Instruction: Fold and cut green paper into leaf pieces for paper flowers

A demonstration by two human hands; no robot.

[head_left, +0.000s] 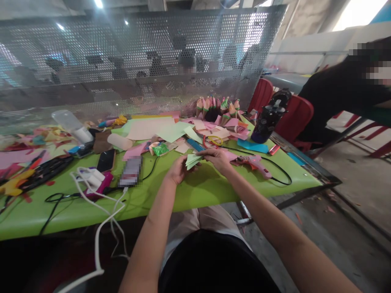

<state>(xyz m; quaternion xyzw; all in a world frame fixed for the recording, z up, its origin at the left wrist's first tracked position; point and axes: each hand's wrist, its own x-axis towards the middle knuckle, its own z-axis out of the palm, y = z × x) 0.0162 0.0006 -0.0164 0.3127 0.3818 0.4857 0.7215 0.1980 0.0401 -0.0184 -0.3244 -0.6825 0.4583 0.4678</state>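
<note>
Head view shows the left hand (178,169) and the right hand (217,159) brought together over the near part of the green surface (210,194), with a small bunch of pale green paper pieces (192,160) between them; the left grip is closed on the bunch from its left side and below, and the right grip has its fingers on the upper right end, so both appear to be gripping the paper; the pieces are raised above the surface, their edges fanned slightly toward the left, and how many there are cannot be told. The step in hand looks like handling and arranging these pieces, perhaps separating or evening them, though the exact finger action is too small to tell; the next move, as I judge it, calls for a light pinch, one hand steadying the bunch while the other works on a single edge, since thin paper bends and slips easily. Just beyond the hands lie loose paper sheets (174,132); a pink glue gun (258,167) rests to the right, its black cable (291,178) curling behind it; farther back stands a group of small paper cones (207,106), well apart from the grip.
</note>
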